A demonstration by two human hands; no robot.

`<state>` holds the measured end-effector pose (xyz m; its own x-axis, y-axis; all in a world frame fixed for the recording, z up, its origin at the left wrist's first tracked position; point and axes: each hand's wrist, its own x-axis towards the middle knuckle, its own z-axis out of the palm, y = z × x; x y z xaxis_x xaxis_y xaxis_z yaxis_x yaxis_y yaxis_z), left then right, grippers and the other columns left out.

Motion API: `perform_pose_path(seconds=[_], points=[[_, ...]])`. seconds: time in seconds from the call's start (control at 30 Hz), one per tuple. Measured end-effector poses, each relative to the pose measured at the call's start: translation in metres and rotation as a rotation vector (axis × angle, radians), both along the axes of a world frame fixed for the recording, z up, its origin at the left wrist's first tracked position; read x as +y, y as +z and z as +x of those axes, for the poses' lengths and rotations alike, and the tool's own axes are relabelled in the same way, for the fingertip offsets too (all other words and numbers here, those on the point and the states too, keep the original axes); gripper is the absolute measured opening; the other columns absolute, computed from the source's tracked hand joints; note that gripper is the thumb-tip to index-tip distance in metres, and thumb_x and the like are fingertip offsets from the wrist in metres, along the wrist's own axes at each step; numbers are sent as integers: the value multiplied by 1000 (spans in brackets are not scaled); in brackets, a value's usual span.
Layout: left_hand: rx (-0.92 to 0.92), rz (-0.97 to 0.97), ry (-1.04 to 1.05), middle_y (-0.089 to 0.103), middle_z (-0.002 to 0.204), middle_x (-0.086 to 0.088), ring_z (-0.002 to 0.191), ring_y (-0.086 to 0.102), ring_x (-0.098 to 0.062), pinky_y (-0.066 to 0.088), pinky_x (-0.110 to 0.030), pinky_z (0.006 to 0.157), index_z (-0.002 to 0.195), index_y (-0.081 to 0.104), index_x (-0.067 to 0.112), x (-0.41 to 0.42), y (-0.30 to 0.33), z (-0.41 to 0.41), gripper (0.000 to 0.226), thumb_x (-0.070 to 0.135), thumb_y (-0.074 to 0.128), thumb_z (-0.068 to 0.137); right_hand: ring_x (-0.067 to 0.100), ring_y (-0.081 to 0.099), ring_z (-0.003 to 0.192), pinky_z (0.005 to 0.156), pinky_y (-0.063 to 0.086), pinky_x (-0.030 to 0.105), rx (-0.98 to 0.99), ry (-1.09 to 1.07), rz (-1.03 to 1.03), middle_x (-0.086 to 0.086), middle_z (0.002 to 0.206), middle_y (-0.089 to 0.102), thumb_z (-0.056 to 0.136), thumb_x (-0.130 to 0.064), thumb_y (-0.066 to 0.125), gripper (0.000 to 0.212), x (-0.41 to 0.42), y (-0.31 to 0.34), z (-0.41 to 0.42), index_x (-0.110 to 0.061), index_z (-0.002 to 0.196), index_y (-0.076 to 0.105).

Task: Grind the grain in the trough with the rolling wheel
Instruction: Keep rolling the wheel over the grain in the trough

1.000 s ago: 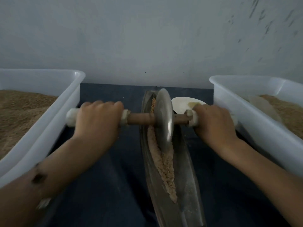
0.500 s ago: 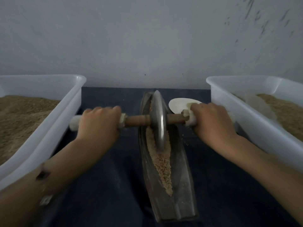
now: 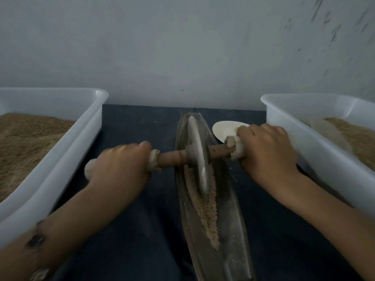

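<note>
Now skewed, the rolling wheel (image 3: pixel 197 157) sits mid-trough (image 3: pixel 231 209), its axle no longer square as a second ago. Left hand (image 3: pixel 121 165) and right hand (image 3: pixel 265 153) grip the handle ends; coarse grain (image 3: pixel 205 211) toward the trough's near end suggests more passes.

Two bare forearms reach into view from the lower corners, with no sleeves showing on either. The left hand (image 3: pixel 119 169) and the right hand (image 3: pixel 267 155) wear no gloves and no rings that can be made out. On the left forearm, near the lower edge, sit a few dark irregular marks, blurred, and below them a pale band or strap crosses the wrist area; what it is cannot be told. The right forearm is plain along its visible length. Knuckles and fingers (image 3: pixel 263 128) show softly in the dim light.
</note>
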<state>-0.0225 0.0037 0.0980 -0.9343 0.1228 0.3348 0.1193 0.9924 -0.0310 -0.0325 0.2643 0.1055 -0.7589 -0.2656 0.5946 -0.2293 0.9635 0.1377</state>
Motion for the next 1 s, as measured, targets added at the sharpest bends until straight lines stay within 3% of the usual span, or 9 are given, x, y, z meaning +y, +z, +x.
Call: perform_pose_path(seconds=[0.13,0.3,0.4,0.57,0.63,0.7,0.77,0.87,1.0], points=[[181,-73,33,61,88,-3,83,57,-25,28,-32,68,80,35,20,13,7,-39,25,21,59,84,26,41,66,62,21,33,-10,-106,-23,11,77,60,76,-10,63,28,0,-8,-47,-19,76,37],[204,-52,29,63,92,-6,87,58,-27,27,-33,69,88,47,17,16,11,-61,13,17,59,83,30,51,78,63,21,34,-24,-154,18,9,86,61,79,-9,58,26,0,-5,-60,-19,80,34],[217,-49,-34,61,84,-2,78,56,-24,30,-32,67,79,35,21,9,2,-39,28,23,64,80,25,46,73,65,23,32,-59,-99,40,8,85,61,77,-13,65,23,2,0,-35,-18,83,43],[106,7,-162,43,59,11,55,48,-13,29,-28,51,63,29,29,-12,-4,15,42,23,70,70,28,54,64,59,40,36,-34,-15,76,4,71,59,46,-5,83,42,9,6,35,-11,81,60],[114,10,-230,37,50,11,43,42,-10,25,-23,41,60,29,31,-18,1,35,51,16,78,55,23,49,58,56,38,32,-42,3,76,-1,66,52,39,-6,84,47,14,8,57,-15,76,56],[143,48,-304,36,48,9,39,40,-14,32,-25,37,60,33,29,-22,5,51,41,17,72,53,16,37,55,57,29,30,-76,19,73,-7,63,38,38,-6,84,49,20,8,70,-19,70,49],[175,40,-361,38,50,8,40,41,-17,38,-31,39,60,39,25,-23,8,57,22,21,61,58,17,35,54,57,27,30,-89,26,65,-9,63,33,39,-4,81,47,24,6,75,-19,67,48],[208,12,-330,40,49,8,40,40,-18,36,-29,41,59,40,23,-17,8,51,39,10,75,49,20,37,51,55,26,30,-72,33,13,-4,59,38,40,0,77,42,24,0,70,-16,65,48],[242,-22,-257,43,49,4,40,43,-21,27,-26,47,59,38,21,-9,8,23,45,8,78,44,25,44,49,52,26,29,-68,-38,-25,3,56,49,46,-2,79,36,17,-9,36,-12,65,51]])
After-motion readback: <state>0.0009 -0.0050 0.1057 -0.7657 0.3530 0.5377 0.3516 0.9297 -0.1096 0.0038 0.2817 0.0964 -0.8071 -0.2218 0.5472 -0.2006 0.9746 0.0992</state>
